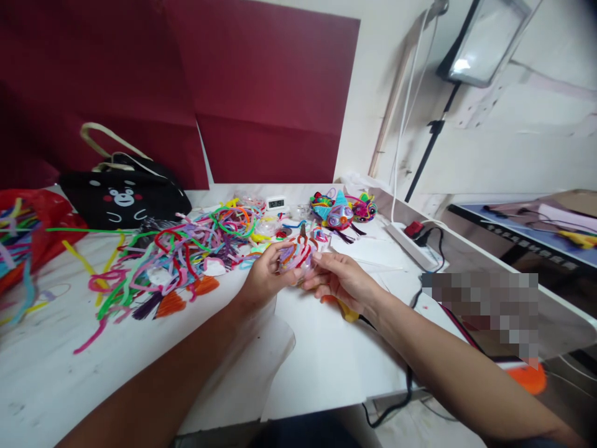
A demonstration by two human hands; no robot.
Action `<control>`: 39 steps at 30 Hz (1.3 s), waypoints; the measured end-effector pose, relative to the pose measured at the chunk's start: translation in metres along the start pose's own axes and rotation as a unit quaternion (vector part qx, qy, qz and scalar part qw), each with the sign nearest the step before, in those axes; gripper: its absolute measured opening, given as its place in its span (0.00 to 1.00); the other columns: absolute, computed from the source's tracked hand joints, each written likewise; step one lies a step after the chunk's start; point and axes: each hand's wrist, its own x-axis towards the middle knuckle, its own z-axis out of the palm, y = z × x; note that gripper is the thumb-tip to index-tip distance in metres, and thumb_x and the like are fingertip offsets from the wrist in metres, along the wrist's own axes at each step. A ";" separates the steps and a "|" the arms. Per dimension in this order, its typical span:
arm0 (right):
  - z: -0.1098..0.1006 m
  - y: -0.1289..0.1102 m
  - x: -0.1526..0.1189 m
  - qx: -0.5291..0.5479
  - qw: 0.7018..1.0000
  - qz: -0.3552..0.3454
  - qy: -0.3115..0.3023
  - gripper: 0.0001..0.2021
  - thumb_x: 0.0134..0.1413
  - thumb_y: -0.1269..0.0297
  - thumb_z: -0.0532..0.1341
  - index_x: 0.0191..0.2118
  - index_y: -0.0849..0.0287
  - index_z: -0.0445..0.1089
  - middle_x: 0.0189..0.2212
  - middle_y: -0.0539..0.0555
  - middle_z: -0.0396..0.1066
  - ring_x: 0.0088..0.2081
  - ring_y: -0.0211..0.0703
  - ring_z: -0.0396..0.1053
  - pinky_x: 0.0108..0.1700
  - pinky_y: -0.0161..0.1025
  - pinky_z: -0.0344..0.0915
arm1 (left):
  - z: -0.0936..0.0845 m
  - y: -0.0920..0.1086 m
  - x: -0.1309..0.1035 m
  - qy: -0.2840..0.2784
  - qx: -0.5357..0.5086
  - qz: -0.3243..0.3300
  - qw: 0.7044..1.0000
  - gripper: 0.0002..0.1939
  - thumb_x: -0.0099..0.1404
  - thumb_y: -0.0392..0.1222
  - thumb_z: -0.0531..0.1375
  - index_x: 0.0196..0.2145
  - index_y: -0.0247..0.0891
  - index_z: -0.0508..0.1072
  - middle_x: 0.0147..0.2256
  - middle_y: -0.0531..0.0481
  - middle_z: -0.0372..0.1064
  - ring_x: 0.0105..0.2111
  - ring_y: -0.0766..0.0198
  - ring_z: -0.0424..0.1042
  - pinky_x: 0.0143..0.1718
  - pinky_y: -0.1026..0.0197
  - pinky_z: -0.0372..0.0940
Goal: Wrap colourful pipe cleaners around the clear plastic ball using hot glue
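Between both hands, above the white tabletop, is a roundish craft piece [301, 256] made of a clear shell with red, orange and purple pipe cleaner strips on it. My left hand [265, 277] grips it from the left, thumb across the near side. From the right, the fingers of my right hand [344, 277] close on its edge. Below my right hand lies a yellow and orange tool [347, 311] with a black cord, partly hidden. A tangled heap of colourful pipe cleaners [186, 249] spreads just left of my hands.
Finished-looking colourful pipe cleaner figures [340, 211] stand at the back, near a small white digital clock [275, 204]. A black bag [124, 196] and a red plastic bag [56, 227] are on the left. A white power strip [413, 246] with cables lies along the right edge.
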 end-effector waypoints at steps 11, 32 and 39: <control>-0.015 -0.023 0.000 -0.421 0.886 -0.143 0.130 0.18 0.71 0.58 0.63 0.27 0.57 0.72 0.23 0.50 0.76 0.23 0.37 0.68 0.28 0.34 0.62 | -0.004 0.000 0.005 0.043 0.014 0.004 0.999 0.38 0.48 0.50 0.77 0.55 0.40 0.74 0.58 0.37 0.81 0.57 0.39 0.82 0.55 0.45 0.77; -0.062 -0.029 -0.013 -0.477 0.868 -0.111 0.085 0.11 0.44 0.61 0.76 0.28 0.55 0.74 0.22 0.48 0.75 0.24 0.41 0.71 0.29 0.38 0.69 | -0.015 -0.003 0.016 0.130 -0.041 0.012 0.991 0.34 0.47 0.47 0.79 0.52 0.42 0.78 0.47 0.46 0.82 0.45 0.52 0.82 0.46 0.53 0.76; -0.041 -0.007 -0.031 -0.670 0.730 -0.014 0.136 0.12 0.48 0.57 0.78 0.34 0.56 0.78 0.34 0.58 0.83 0.35 0.50 0.77 0.35 0.41 0.63 | -0.016 -0.005 0.015 0.115 -0.038 0.023 0.992 0.32 0.50 0.47 0.79 0.52 0.41 0.78 0.52 0.42 0.83 0.54 0.45 0.82 0.53 0.48 0.78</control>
